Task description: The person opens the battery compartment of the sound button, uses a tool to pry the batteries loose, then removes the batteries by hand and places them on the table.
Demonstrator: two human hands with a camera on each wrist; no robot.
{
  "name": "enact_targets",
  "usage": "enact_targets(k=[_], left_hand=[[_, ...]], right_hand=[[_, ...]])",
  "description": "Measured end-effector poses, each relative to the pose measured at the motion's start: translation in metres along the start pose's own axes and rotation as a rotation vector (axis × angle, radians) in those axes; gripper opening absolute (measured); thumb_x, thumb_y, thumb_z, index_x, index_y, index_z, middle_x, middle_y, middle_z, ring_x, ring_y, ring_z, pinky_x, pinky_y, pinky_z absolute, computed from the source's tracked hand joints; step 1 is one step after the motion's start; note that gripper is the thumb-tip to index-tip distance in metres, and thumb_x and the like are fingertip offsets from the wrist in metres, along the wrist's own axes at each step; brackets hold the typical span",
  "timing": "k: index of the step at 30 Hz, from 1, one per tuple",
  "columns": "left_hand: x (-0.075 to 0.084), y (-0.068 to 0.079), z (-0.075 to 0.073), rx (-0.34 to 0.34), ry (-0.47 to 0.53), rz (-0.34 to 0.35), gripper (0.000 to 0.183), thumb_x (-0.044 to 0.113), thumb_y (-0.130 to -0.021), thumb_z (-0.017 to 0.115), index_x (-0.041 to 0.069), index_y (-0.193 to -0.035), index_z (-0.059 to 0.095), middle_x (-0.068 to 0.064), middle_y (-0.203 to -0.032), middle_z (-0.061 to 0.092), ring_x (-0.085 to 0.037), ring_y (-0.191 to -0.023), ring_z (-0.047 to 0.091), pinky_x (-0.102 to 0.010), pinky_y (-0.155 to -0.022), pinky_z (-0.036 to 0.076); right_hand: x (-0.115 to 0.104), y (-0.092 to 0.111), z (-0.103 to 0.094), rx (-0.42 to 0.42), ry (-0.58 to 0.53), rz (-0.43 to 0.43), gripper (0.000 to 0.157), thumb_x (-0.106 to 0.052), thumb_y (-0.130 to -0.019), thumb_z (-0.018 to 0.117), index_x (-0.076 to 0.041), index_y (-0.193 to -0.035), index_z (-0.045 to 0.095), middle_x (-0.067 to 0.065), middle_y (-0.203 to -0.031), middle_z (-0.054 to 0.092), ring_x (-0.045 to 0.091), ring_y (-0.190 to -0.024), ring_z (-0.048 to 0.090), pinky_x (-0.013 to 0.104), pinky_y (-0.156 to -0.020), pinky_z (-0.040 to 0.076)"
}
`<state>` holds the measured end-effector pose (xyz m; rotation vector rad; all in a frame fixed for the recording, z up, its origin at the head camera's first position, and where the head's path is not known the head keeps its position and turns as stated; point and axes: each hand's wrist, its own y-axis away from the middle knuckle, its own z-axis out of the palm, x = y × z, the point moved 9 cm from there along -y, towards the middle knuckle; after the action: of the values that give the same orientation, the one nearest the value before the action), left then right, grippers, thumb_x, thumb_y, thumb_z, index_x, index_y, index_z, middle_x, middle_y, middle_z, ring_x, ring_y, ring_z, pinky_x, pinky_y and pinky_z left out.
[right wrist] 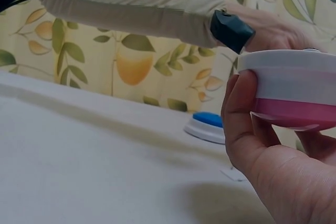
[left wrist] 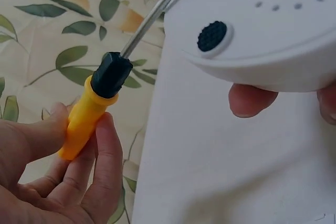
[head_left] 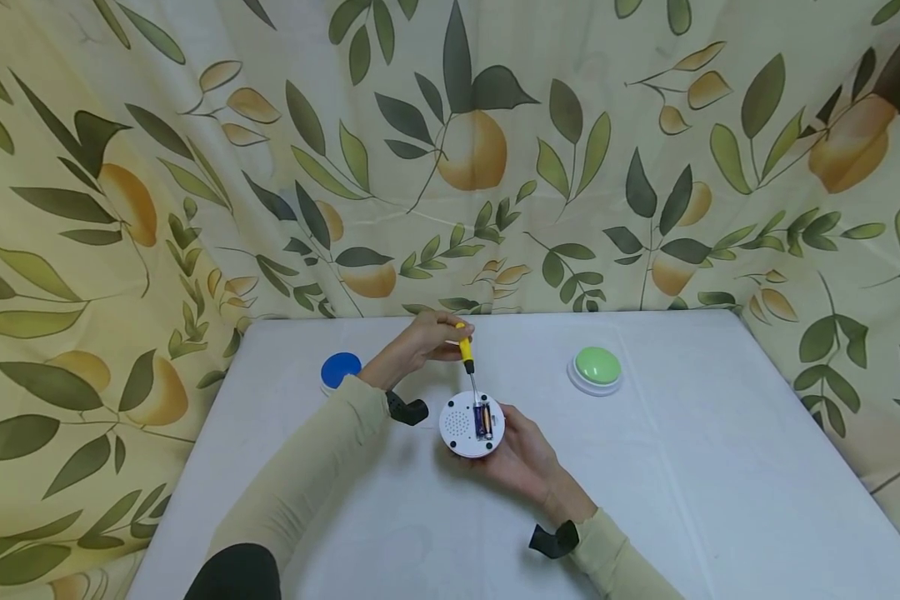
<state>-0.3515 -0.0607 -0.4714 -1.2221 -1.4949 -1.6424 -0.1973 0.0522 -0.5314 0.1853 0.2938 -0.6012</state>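
A yellow-handled screwdriver (head_left: 466, 350) is pinched between thumb and fingers of my left hand (head_left: 424, 337). Its metal shaft slants down to the upper edge of the battery compartment (head_left: 483, 421) on a round push button (head_left: 457, 427). My right hand (head_left: 528, 457) grips this button from below and the side, above the table. The button is upside down: its white base with speaker holes and dark feet faces up, and its pink dome (right wrist: 299, 113) points down. Batteries sit in the uncovered compartment. In the left wrist view, the screwdriver tip is at the top frame edge.
A blue push button (head_left: 341, 369) stands on the white table (head_left: 690, 483) at the left, partly behind the left forearm. To the right stands a green push button (head_left: 597, 365). A fruit-and-leaf patterned curtain (head_left: 465, 225) hangs behind the table's back edge.
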Motion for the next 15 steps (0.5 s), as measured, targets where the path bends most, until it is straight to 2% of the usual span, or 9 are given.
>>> enact_targets(k=[6, 8, 10, 15], left_hand=[[0.005, 0.003, -0.003, 0.014, 0.008, 0.020, 0.027, 0.015, -0.098, 0.073, 0.004, -0.122, 0.069, -0.014, -0.116, 0.073, -0.021, -0.087, 0.075, -0.033, -0.081, 0.065], [0.007, 0.003, -0.003, 0.011, 0.011, 0.041, 0.028, 0.015, -0.098, 0.073, 0.004, -0.124, 0.068, -0.015, -0.120, 0.073, -0.020, -0.087, 0.075, -0.037, -0.085, 0.064], [0.011, 0.004, -0.004, 0.014, 0.006, 0.069, 0.030, 0.015, -0.099, 0.072, 0.004, -0.125, 0.067, -0.016, -0.123, 0.073, -0.018, -0.085, 0.074, -0.039, -0.089, 0.063], [0.022, 0.010, -0.006, 0.026, -0.009, 0.182, 0.031, 0.016, -0.100, 0.072, 0.001, -0.126, 0.064, -0.020, -0.120, 0.073, -0.015, -0.078, 0.073, -0.041, -0.088, 0.063]], right_hand=[[-0.002, 0.001, -0.001, 0.009, -0.001, -0.012, 0.067, -0.042, -0.113, 0.030, -0.031, -0.167, -0.008, 0.009, -0.152, 0.053, 0.030, -0.141, 0.048, 0.045, -0.118, 0.040], [-0.002, 0.002, -0.002, 0.006, -0.003, -0.016, 0.065, -0.043, -0.114, 0.028, -0.031, -0.167, -0.006, 0.010, -0.152, 0.054, 0.030, -0.141, 0.049, 0.045, -0.118, 0.040], [-0.003, 0.002, -0.003, -0.004, -0.008, -0.024, 0.060, -0.042, -0.114, 0.026, -0.029, -0.167, 0.003, 0.010, -0.152, 0.054, 0.031, -0.141, 0.050, 0.046, -0.119, 0.040], [-0.002, 0.003, -0.003, -0.055, -0.046, -0.023, 0.049, -0.041, -0.114, 0.023, -0.023, -0.155, 0.042, 0.009, -0.154, 0.053, 0.028, -0.142, 0.049, 0.045, -0.122, 0.038]])
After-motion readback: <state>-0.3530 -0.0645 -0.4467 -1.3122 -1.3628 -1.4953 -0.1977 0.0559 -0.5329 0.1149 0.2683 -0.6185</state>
